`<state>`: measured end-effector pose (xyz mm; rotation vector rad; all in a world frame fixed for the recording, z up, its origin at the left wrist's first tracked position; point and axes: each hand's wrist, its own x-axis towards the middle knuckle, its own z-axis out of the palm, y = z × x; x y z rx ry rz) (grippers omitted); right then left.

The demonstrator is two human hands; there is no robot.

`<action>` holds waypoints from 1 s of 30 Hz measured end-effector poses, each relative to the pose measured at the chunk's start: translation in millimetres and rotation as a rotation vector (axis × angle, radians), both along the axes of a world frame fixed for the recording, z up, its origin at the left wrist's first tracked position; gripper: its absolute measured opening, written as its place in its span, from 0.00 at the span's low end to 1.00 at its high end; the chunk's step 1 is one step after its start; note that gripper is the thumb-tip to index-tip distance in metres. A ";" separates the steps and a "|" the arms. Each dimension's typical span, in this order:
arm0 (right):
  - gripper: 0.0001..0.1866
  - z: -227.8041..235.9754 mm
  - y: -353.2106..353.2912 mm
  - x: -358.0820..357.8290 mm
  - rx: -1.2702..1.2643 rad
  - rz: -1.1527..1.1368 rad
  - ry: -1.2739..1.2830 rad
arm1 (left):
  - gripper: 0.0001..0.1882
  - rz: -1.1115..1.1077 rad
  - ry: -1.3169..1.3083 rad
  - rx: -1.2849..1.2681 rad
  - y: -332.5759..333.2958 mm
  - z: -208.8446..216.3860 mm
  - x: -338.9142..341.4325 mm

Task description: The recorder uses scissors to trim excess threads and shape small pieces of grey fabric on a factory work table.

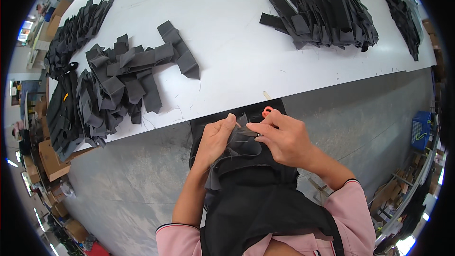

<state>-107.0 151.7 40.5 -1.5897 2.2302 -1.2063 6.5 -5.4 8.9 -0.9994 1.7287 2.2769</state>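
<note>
My left hand (216,143) is closed, pinching the edge of a dark grey fabric piece (244,148) between thumb and fingers. The cloth hangs over my lap, and a loose strip of it trails below my left wrist. Close by on the right, my right hand (284,138) is closed on a small pair of scissors (268,111) with orange handle loops. Their metal blades point left toward the fabric at my left fingertips; my fingers hide the middle of the scissors. Whether the blades touch the cloth I cannot tell.
Ahead stands a white table (222,42). A jumbled heap of grey fabric strips (118,76) covers its left end, beside other dark bundles. A stack of black strips (327,16) lies at the far right. A blue crate (421,130) and cardboard boxes (53,161) stand around the floor.
</note>
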 end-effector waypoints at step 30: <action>0.15 12.2 -5.3 -0.9 0.186 0.198 -0.014 | 0.26 -0.024 -0.043 0.026 1.1 -11.9 3.8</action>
